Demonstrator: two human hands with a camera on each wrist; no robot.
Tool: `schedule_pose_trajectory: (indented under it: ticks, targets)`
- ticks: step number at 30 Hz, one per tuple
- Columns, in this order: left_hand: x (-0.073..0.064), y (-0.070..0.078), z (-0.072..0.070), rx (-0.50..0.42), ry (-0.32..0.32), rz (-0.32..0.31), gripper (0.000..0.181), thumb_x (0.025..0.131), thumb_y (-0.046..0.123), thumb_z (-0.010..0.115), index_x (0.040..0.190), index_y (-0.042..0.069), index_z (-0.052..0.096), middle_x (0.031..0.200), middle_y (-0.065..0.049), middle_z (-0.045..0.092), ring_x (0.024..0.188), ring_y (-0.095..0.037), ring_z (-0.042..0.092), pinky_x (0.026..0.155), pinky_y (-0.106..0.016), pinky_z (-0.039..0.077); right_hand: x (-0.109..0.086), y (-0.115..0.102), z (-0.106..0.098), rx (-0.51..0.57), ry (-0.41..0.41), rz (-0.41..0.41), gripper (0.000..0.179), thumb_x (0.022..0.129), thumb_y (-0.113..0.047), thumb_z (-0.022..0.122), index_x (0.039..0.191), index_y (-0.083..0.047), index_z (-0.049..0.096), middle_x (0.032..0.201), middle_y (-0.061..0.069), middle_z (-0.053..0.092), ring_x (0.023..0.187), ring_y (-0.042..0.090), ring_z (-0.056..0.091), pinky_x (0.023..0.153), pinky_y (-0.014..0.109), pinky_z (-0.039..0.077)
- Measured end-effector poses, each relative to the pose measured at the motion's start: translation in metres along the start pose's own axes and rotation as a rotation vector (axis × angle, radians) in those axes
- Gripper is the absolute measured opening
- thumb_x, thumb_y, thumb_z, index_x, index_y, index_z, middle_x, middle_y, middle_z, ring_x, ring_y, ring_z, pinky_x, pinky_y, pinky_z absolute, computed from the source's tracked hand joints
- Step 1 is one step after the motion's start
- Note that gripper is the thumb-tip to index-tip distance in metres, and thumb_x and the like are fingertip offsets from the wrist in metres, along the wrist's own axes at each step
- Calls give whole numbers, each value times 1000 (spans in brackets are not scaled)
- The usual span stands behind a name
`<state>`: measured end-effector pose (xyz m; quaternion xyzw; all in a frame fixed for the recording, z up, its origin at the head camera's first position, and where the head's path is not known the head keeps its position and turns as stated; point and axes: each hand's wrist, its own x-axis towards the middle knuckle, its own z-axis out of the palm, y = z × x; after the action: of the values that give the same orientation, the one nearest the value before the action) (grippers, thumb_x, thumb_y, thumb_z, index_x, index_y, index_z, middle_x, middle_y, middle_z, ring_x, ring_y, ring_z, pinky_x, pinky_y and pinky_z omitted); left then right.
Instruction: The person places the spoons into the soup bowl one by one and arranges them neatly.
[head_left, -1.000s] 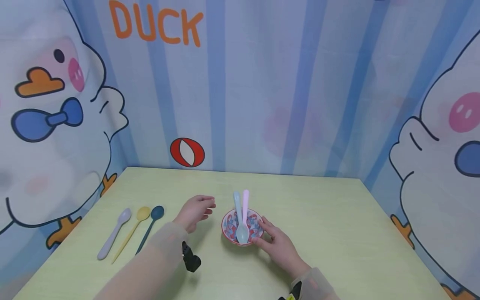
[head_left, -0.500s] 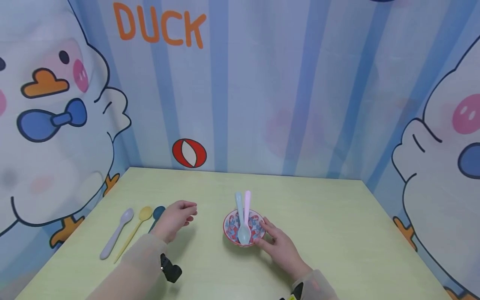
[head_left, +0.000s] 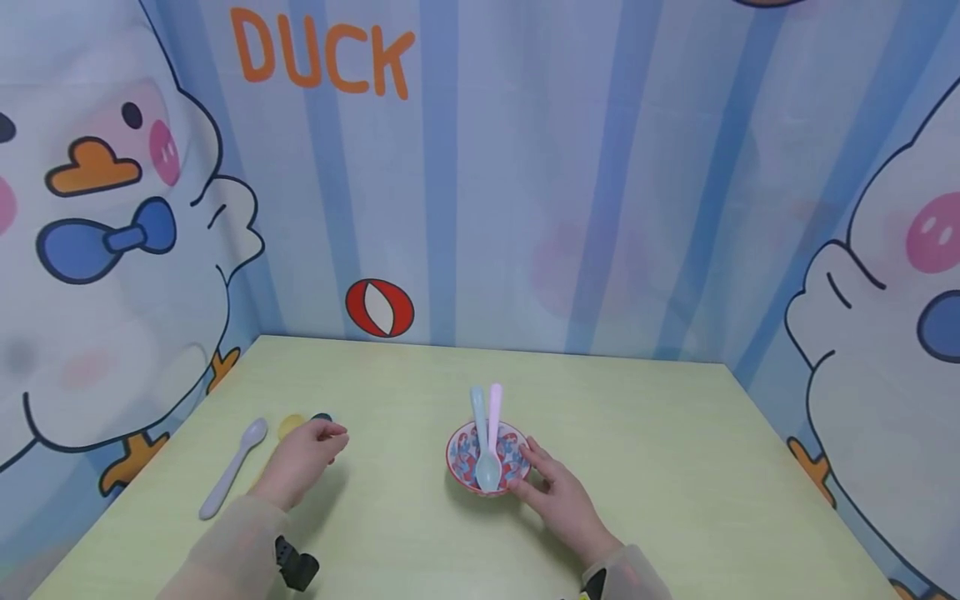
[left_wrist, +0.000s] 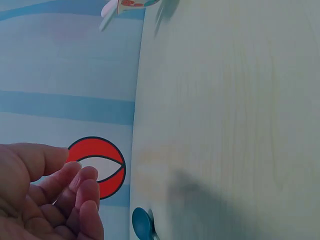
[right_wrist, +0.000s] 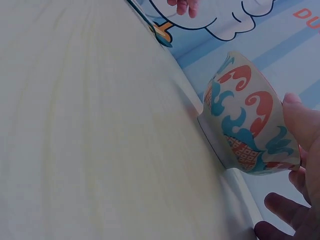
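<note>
My right hand (head_left: 561, 498) holds a small patterned bowl (head_left: 463, 457) by its right side, thumb and fingers at the rim. The bowl stands upright on the table; its red and blue outer pattern shows in the right wrist view. Inside lean a light blue spoon (head_left: 487, 471) and a pink spoon (head_left: 495, 410), handles pointing to the back. My left hand (head_left: 302, 458), fingers loosely curled and holding nothing, hovers over a dark teal spoon (left_wrist: 143, 224) and a yellow spoon (head_left: 289, 425), hiding most of both in the head view.
A lavender spoon (head_left: 234, 468) lies on the table left of my left hand. The pale yellow table (head_left: 645, 433) ends at a striped blue curtain (head_left: 510, 167) printed with ducks, which also encloses both sides.
My left hand has moved left, away from the bowl and over the teal and yellow spoons. The right hand keeps its hold on the bowl, and the two spoons in it stay put.
</note>
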<state>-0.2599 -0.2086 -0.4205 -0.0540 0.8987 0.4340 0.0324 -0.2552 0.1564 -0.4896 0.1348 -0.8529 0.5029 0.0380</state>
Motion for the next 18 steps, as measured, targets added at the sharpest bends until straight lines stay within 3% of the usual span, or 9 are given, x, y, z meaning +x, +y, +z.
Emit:
schedule_pose_trajectory:
  ticks: [7, 14, 18]
  targets:
    - [1, -13, -10, 141, 27, -43, 35, 98, 26, 54, 118, -2, 58, 112, -18, 61, 97, -30, 57, 80, -47, 48, -2, 1, 1, 3, 1, 3, 61, 88, -36, 69, 140, -11, 50, 153, 6, 33, 140, 33, 29, 106, 50, 34]
    - [5, -26, -14, 306, 75, 26, 30, 93, 17, 59, 111, -7, 60, 105, -21, 63, 90, -29, 58, 79, -46, 48, -2, 2, 0, 10, 2, -3, 60, 88, -35, 69, 140, -11, 50, 153, 6, 33, 139, 34, 30, 106, 50, 34]
    - [1, -29, -19, 379, 71, 13, 28, 89, 14, 64, 105, -9, 60, 99, -22, 63, 84, -28, 58, 76, -45, 49, -1, 1, 0, 17, 0, -13, 61, 88, -35, 69, 140, -10, 50, 153, 6, 33, 139, 33, 30, 106, 50, 34]
